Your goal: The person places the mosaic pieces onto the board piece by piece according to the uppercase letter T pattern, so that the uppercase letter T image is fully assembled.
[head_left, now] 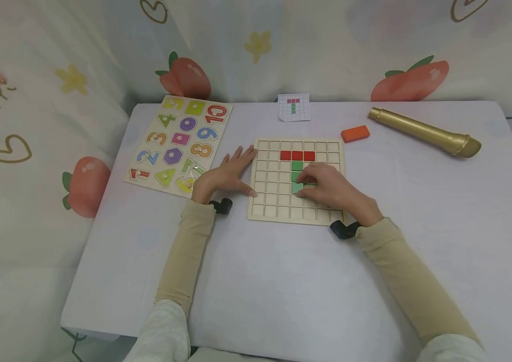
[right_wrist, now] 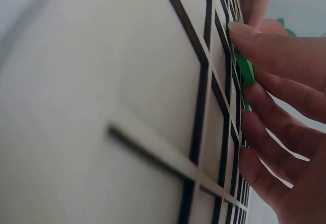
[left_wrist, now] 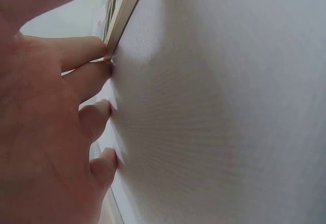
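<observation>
A wooden grid board (head_left: 265, 216) lies flat on the table. Three red square tiles (head_left: 297, 156) form a row in its upper part, and green square tiles (head_left: 297, 165) run down in a column below the middle one. At the lowest green tile (head_left: 297, 188), my right hand (head_left: 330, 187) has thumb and fingertips pinching; in the right wrist view that green tile (right_wrist: 246, 70) looks slightly tilted on the grid. My left hand (head_left: 228, 175) spreads its fingers along the board's left edge, its thumb touching the rim. From the left wrist view, fingertips (left_wrist: 106, 107) rest on the table.
Left of the board is a number and shape puzzle (head_left: 152, 173). A small card (head_left: 294, 107) printed with a red and green T pattern is behind the board. An orange block (head_left: 355, 133) and a gold microphone-shaped object (head_left: 423, 131) lie to the right.
</observation>
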The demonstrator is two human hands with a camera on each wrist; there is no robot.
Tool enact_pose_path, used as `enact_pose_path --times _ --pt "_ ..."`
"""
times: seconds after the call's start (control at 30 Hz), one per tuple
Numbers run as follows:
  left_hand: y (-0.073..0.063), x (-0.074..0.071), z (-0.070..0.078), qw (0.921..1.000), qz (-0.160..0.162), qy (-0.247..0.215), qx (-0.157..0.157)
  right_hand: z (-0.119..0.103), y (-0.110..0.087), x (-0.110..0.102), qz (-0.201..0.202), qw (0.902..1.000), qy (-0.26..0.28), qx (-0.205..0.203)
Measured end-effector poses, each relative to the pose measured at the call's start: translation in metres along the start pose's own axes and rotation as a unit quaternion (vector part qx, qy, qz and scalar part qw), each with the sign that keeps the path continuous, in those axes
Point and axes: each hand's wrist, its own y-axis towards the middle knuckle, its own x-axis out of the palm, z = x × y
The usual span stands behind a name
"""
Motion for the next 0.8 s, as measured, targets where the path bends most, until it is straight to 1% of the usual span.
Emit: enact_pose_path --times 0.13,0.3,0.43,0.53,0.6,0.7,0.8 --pt "0.003 0.000 -0.002 1.0000 -0.002 0.002 0.001 -0.002 0.001 0.002 0.005 0.9999 -0.008 -0.004" --pt "0.002 -0.002 -0.005 1.0000 -0.003 -0.003 0.006 -0.003 0.002 0.005 0.007 0.9999 -0.013 -0.004" --pt "0.002 -0.004 -0.007 1.0000 0.002 0.001 0.003 -0.004 0.003 0.002 0.007 1.0000 -0.002 -0.006" --pt "0.001 -0.006 -0.008 0.9999 0.009 0.006 -0.003 -0.002 0.003 -0.004 0.015 0.9998 0.009 -0.003" --pt "0.001 -0.007 -0.008 0.9998 0.014 0.011 -0.008 -0.001 0.001 -0.009 0.027 0.9996 0.007 0.005" --pt "0.002 -0.009 -0.009 0.9993 0.029 0.014 -0.018 0.000 -0.003 -0.021 0.060 0.9981 -0.009 0.012" --pt "0.000 -0.014 -0.006 0.9968 0.072 0.003 -0.037 0.003 -0.009 -0.033 0.108 0.9936 -0.032 0.007"
